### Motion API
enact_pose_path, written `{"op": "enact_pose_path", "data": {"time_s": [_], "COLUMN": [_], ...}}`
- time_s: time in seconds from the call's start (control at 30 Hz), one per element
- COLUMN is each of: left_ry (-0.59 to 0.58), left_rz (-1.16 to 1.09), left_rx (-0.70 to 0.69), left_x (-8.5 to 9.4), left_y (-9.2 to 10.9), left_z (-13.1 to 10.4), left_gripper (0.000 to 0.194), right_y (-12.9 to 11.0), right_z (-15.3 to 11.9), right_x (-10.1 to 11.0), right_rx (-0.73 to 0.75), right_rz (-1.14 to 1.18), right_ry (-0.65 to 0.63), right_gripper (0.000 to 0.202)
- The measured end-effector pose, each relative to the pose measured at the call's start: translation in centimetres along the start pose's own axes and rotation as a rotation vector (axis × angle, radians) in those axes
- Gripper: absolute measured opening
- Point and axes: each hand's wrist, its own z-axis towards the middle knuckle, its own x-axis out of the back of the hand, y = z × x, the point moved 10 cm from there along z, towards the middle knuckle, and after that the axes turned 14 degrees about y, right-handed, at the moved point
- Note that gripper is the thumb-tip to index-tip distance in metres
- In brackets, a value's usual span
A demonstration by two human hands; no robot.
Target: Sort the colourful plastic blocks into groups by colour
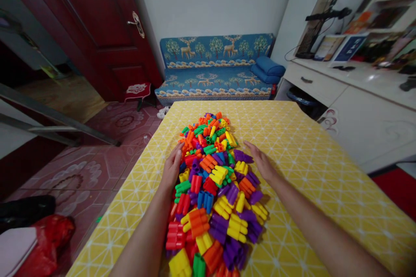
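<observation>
A long heap of plastic building pieces [208, 199] in red, orange, yellow, green, blue and purple runs down the middle of the table [292, 138], which has a yellow patterned cloth. My left hand [172, 165] rests along the heap's left side, its fingers stretched out by the orange and red pieces. On the right side, my right hand [261, 162] is beside a purple piece [242, 156], fingers extended and nothing held. The left palm is turned toward the heap, and no piece shows in its grasp.
Beyond the table's far edge stands a blue patterned sofa [208, 69]. A white desk [357, 82] with a ring lamp and books is at the right. On the left are a red door [91, 21], a small stool [138, 91] and a red plastic bag [53, 240] at floor level.
</observation>
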Motion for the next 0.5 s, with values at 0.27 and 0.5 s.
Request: {"op": "enact_pose_path", "data": {"time_s": [0.27,0.5], "left_ry": [-0.039,-0.06], "left_rz": [0.008,0.047], "left_rx": [-0.006,-0.023], "left_x": [-0.2,0.4], "left_y": [0.4,0.3], "left_z": [0.0,0.2], "left_gripper": [0.053,0.059], "right_y": [-2.4,-3.9], "right_z": [-6.7,-7.3], "right_x": [-3.7,-6.8], "right_rx": [-0.007,0.058], "right_rz": [0.033,-0.116], "right_ry": [0.162,0.109], "right_gripper": [0.069,0.075]}}
